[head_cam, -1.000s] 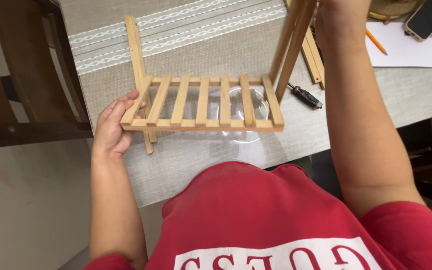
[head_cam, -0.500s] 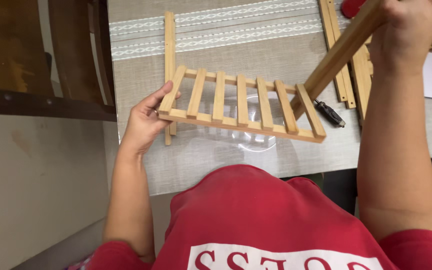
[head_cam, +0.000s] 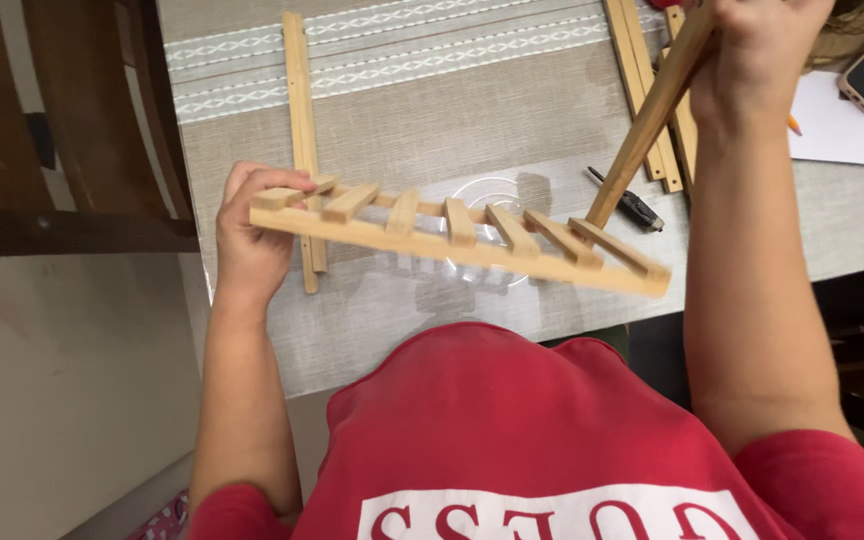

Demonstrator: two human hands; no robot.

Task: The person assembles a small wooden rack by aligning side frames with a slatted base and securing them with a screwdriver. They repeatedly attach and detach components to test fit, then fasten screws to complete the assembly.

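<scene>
The wooden slatted rack (head_cam: 457,240) was held above the table (head_cam: 432,120), its long axis running left to right and dipping slightly toward the right end; its short slats pointed away from the person. A wooden leg (head_cam: 642,130) rose obliquely from the rack's right end toward the upper right. The table carried a beige runner with white stitched bands; a loose wooden strip (head_cam: 302,150) lay lengthwise on it, further strips (head_cam: 642,80) lay near the right, and a dark tool (head_cam: 627,200) lay just beside the leg. The left hand (head_cam: 252,235) was closed around the rack's left end, forearm extended. The right hand (head_cam: 757,60) was closed on the leg's upper part, apparently in a full fist, though the frame edge cropped it.
</scene>
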